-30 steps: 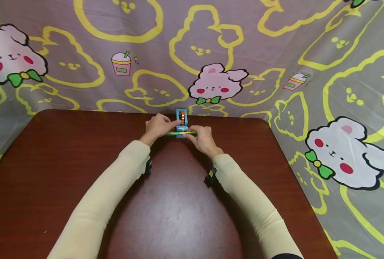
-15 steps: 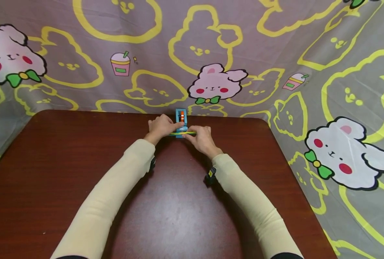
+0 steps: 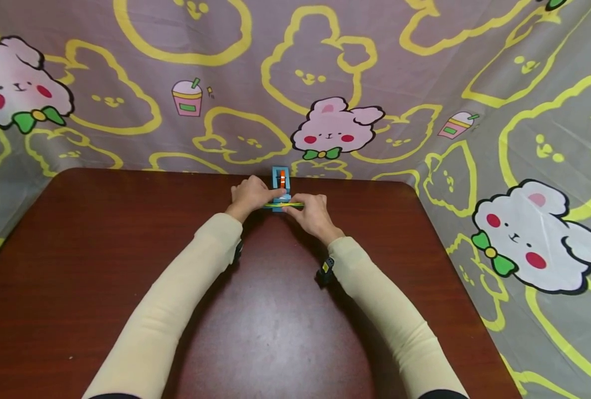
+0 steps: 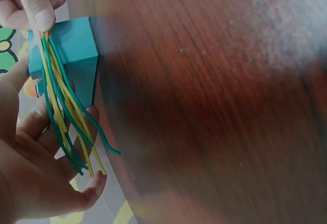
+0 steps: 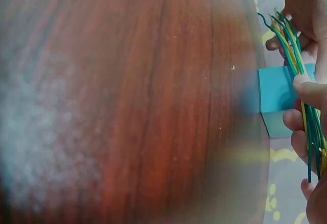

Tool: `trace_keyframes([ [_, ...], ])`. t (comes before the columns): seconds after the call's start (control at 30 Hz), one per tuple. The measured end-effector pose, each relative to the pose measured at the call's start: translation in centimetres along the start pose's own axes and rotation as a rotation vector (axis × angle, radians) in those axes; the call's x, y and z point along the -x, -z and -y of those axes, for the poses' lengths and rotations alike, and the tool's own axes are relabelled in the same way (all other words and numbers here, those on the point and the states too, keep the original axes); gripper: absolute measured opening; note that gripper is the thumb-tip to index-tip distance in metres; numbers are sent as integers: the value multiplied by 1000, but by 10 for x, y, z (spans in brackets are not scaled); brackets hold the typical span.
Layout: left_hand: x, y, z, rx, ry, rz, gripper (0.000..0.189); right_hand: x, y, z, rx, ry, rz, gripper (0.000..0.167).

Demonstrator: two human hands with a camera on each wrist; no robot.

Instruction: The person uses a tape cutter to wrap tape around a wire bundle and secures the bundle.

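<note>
A bundle of thin green and yellow wires [image 4: 61, 96] lies crosswise over the front of a small blue tape dispenser [image 3: 281, 168] at the table's back edge. An orange roll-like part [image 3: 282, 178] shows in the dispenser's opening. My right hand [image 3: 315, 215] pinches the bundle close over the dispenser, with the thumb on the wires. From the left side, my left hand [image 3: 250, 195] holds the dispenser, thumb laid across it and the other fingers bent beside it. In the left wrist view the loose wire ends hang past the left fingers. The dispenser's far side is hidden.
The dark red-brown table [image 3: 101, 288] spreads out in front of the dispenser. A grey cloth with yellow outlines and cartoon rabbits [image 3: 335, 130] hangs behind it and on both sides. Tiny specks [image 5: 233, 67] lie on the tabletop.
My left hand has moved a little to the right, its thumb reaching farther across the dispenser. My right hand and the wires stay about where they were.
</note>
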State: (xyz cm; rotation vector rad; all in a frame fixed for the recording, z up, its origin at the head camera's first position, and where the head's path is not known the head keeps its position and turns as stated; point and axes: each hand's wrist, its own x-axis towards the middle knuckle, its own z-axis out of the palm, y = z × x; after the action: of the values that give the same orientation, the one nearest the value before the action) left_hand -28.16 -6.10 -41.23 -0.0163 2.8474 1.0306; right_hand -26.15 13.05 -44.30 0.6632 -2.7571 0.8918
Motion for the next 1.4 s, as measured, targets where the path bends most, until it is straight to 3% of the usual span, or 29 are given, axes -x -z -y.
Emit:
trace_keyframes([
  [0.3,-4,-3,2,54,49,33,65,-2,-3,-2,-7,3,1,15],
  [0.87,-1,-4,0,69,98,0,59,-5,-3,-3,23,13,40,13],
  [1.4,-6,-9,1,88,81,8,67,-4,-1,-10,52,23,123,12],
])
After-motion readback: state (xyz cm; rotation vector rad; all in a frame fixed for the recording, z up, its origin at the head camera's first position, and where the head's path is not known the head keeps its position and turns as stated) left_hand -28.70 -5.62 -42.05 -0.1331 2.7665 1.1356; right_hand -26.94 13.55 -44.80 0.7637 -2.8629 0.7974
